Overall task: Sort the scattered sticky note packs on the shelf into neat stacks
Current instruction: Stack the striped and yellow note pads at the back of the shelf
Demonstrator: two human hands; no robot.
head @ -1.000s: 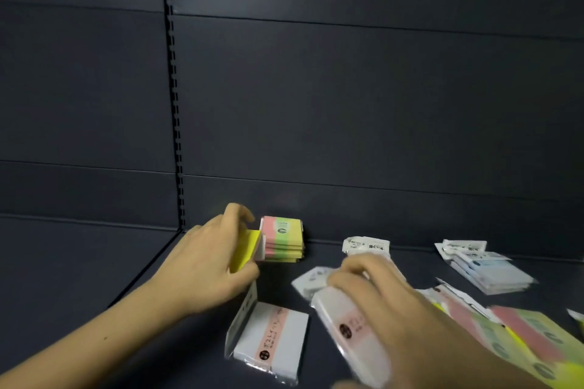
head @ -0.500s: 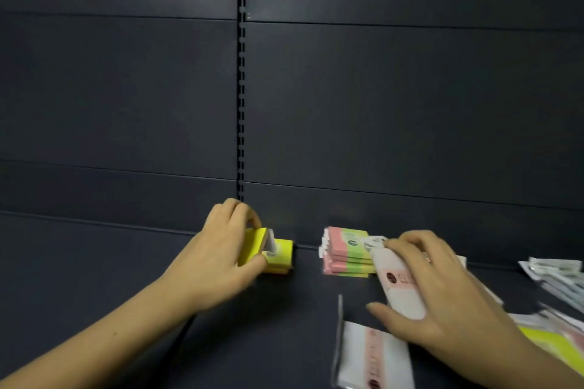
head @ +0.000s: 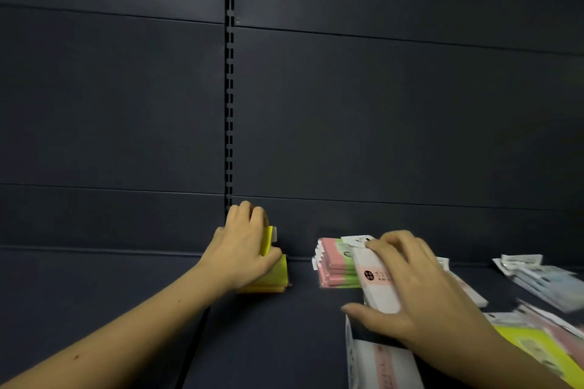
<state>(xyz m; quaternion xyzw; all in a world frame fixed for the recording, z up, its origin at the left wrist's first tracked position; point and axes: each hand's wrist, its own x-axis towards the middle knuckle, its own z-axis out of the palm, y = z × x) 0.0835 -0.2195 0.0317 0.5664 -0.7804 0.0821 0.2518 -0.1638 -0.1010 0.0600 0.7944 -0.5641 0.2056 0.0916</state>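
While the left hand (head: pixel 245 249) pinches a yellow pack (head: pixel 267 241) and the right hand (head: pixel 420 290) grips a white pack (head: pixel 374 281), the dark shelf (head: pixel 268 325) (slotted upright (head: pixel 229 79) at upper centre) fills the frame

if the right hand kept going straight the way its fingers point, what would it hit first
Probably the pink and green stack just past the right hand, which holds a white pack; behind it is the shelf's back wall. Depth is hard to judge.

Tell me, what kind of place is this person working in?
Probably a shop's stationery aisle. A dark shelf has a slotted upright in its back panel, like retail shelving, and packaged sticky note packs lie in stacks and scattered.
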